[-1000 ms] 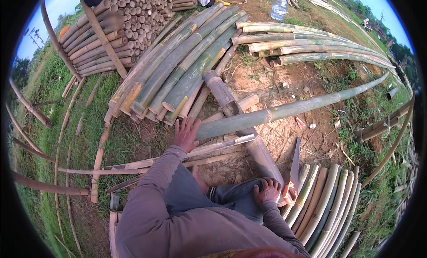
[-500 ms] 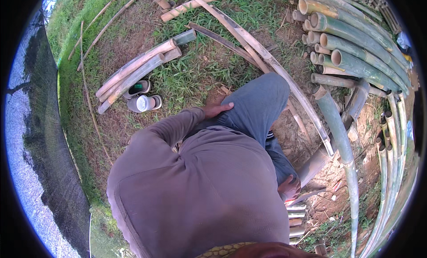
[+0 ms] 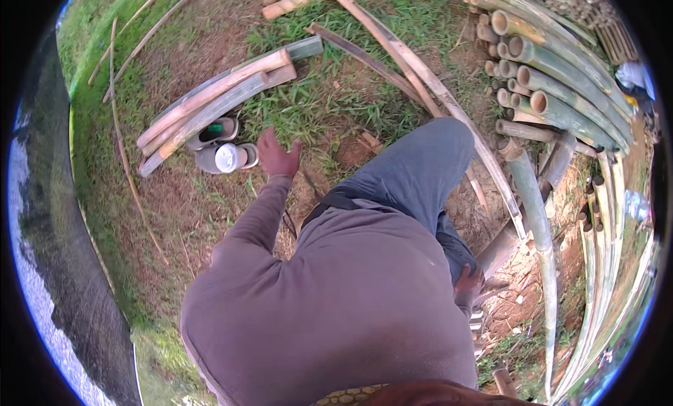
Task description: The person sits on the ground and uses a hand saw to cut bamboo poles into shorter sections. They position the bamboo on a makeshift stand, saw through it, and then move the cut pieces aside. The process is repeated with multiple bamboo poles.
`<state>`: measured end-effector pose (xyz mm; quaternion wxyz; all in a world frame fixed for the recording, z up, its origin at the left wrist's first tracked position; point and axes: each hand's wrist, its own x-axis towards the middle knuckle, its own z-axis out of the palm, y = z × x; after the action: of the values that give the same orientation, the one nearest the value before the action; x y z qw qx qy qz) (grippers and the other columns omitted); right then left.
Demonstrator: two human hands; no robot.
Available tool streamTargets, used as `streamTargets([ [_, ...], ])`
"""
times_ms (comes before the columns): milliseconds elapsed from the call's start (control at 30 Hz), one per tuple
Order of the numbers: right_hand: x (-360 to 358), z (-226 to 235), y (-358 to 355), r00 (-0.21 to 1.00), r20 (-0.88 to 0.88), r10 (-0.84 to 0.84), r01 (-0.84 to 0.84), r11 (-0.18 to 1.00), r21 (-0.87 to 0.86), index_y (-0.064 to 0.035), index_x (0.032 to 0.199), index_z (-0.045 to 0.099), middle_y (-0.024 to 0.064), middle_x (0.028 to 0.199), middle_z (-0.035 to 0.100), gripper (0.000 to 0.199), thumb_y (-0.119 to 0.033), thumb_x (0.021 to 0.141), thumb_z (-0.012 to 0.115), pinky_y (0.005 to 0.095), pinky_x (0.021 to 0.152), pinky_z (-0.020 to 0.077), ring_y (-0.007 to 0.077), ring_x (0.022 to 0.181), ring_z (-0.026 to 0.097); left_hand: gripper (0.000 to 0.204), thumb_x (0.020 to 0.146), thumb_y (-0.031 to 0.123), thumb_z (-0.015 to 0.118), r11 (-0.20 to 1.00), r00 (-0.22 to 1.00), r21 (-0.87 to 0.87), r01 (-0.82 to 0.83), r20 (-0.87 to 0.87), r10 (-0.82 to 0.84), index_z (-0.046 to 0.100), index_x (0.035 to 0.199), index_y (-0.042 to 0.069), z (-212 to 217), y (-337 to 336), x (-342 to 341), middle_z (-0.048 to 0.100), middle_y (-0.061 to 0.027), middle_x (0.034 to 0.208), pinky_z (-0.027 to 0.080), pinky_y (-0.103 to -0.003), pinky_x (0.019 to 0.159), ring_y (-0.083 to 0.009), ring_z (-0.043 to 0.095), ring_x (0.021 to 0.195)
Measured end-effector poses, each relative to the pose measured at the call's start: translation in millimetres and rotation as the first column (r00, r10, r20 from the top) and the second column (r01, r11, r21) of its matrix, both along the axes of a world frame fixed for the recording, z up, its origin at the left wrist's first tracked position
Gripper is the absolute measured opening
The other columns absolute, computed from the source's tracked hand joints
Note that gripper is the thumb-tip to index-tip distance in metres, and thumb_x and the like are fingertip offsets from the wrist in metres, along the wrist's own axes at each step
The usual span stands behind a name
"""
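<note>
My left hand (image 3: 278, 154) is stretched forward over the grass with its fingers apart and nothing in it. Just left of its fingers stands a cup with a white lid (image 3: 226, 158), at a pair of grey shoes (image 3: 207, 161). A green patch shows inside the farther shoe. My right hand (image 3: 468, 283) rests low on the right, against my bent leg (image 3: 427, 154) in blue trousers. Its fingers are too small and partly hidden to make out. Beside it a thick bamboo piece (image 3: 501, 250) lies on the bare soil.
Cut bamboo lengths (image 3: 210, 112) lie beyond the shoes. Long split bamboo strips (image 3: 449, 101) cross the ground ahead. A stack of green bamboo poles (image 3: 561, 77) fills the far right, and one long pole (image 3: 538, 217) runs down nearer me. Dark netting (image 3: 63, 217) hangs at the left.
My left hand has left my thigh and reached forward and left, toward the cup and shoes. My right hand stays low by my leg. The view has shifted slightly.
</note>
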<state>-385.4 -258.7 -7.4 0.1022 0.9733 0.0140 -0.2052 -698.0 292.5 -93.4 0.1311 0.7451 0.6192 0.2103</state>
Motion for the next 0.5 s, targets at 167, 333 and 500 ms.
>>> streamTargets([
  [167,-8,44,32,0.995,0.095,-0.04,0.034,0.998,0.061,-0.0163,0.15,0.057,0.0062,0.151,0.059,0.063,-0.054,0.099,0.062,0.0547,0.128,0.0217,0.0292,0.151,0.042,0.127,0.073,0.055,0.092,0.781,0.731,-0.169,-0.601,-0.513,0.451,0.012,0.17,0.037,15,60,-111,0.016,-0.0168,0.177,0.027,-0.066,0.124,-0.0431,0.023,0.159],
  [333,-25,51,39,0.979,0.19,-0.072,0.048,0.991,0.126,-0.0139,0.146,0.06,0.0087,0.148,0.061,0.061,-0.05,0.097,0.066,0.0563,0.128,0.0176,0.0297,0.147,0.044,0.124,0.065,0.041,0.097,0.813,0.891,-0.423,-0.399,-0.39,0.234,0.027,0.167,0.027,-31,115,-175,0.038,-0.0208,0.164,0.046,-0.057,0.117,-0.0425,0.048,0.146],
  [500,-34,55,43,0.958,0.279,-0.061,0.004,0.98,0.201,-0.0127,0.14,0.066,0.0093,0.142,0.064,0.059,-0.049,0.094,0.07,0.0581,0.129,0.0171,0.0312,0.143,0.046,0.103,0.066,0.026,0.09,0.827,0.846,-0.337,-0.45,-0.458,0.274,0.04,0.157,0.019,-34,111,-170,0.052,-0.0193,0.143,0.054,-0.05,0.109,-0.0404,0.06,0.13],
])
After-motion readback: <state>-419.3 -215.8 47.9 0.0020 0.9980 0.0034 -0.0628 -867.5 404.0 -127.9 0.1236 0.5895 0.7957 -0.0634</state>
